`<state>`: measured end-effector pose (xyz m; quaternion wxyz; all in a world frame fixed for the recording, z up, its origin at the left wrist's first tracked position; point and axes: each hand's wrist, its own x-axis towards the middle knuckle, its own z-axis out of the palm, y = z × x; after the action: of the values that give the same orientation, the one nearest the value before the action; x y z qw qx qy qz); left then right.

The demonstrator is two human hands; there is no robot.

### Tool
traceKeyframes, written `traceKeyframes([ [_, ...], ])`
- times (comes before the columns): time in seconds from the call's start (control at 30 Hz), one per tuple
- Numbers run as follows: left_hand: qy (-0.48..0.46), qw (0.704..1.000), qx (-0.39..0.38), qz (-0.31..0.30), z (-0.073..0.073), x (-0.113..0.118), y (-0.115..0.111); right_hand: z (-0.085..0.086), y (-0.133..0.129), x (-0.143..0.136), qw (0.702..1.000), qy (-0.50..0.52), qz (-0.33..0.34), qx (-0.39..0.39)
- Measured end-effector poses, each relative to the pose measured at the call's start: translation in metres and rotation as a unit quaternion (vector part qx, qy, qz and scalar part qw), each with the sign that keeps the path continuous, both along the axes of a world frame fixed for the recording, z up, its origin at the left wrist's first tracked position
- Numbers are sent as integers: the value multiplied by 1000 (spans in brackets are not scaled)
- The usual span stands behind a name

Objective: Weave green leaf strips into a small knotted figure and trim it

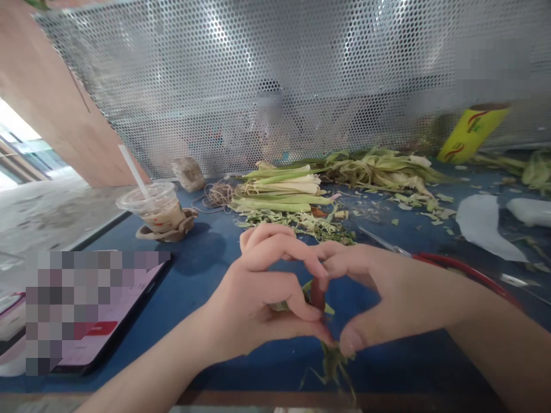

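Note:
In front of me, low over the blue table, my left hand (267, 298) has its fingers curled round a small bunch of greens (334, 364). Green leaf bits show between the fingers, and thin, root-like strands hang below. My right hand (387, 292) meets it from the right, with bent fingers touching the left fingertips and its thumb close to the left thumb. Whatever the right fingers grip is hidden behind the left ones. Beyond both hands lie small leafy sprigs (297, 222) and a stack of trimmed green-white stalks (279, 189).
Red-handled scissors (451, 267) lie beside my right wrist. At left are a phone or tablet (129, 298) and a plastic cup with a straw (159, 209). Further back are tangled string (218, 194), wilted leaves (379, 169), a yellow packet (473, 132) and a perforated metal screen (215, 86).

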<state>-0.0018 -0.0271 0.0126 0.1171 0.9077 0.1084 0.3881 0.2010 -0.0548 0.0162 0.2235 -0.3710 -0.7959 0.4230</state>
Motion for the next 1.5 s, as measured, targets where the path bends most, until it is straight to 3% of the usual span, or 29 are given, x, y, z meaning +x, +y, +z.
traceKeyframes([
  [0.27, 33, 995, 83, 53, -6, -4, -1, -9, 6, -2, 996, 55, -24, -65],
  [0.47, 31, 975, 198, 99, -5, 0, 0, -10, 8, -2, 997, 61, -40, -18],
  [0.6, 33, 962, 246, 112, -3, -1, 0, -12, 11, -2, 995, 69, -67, -31],
  [0.73, 15, 959, 254, 122, -2, -2, 2, -14, 13, -4, 993, 93, -78, -14],
  [0.83, -8, 970, 189, 150, -1, -1, 4, -15, 12, -5, 985, 140, -103, 8],
  [0.97, 4, 980, 48, 195, -1, 3, 3, -15, 10, -7, 967, 171, -166, 93],
  [1.13, -34, 986, 14, 166, -3, 4, 3, -13, 5, -12, 915, 120, -217, 319],
  [1.27, -32, 979, 87, 182, -4, 2, 4, -10, 1, -17, 885, 91, -210, 406],
  [1.37, -18, 963, 176, 201, -4, 1, 4, -11, 0, -20, 889, 74, -217, 397],
  [1.5, -27, 953, 211, 216, -6, 2, 5, -13, -2, -21, 888, 56, -241, 388],
])
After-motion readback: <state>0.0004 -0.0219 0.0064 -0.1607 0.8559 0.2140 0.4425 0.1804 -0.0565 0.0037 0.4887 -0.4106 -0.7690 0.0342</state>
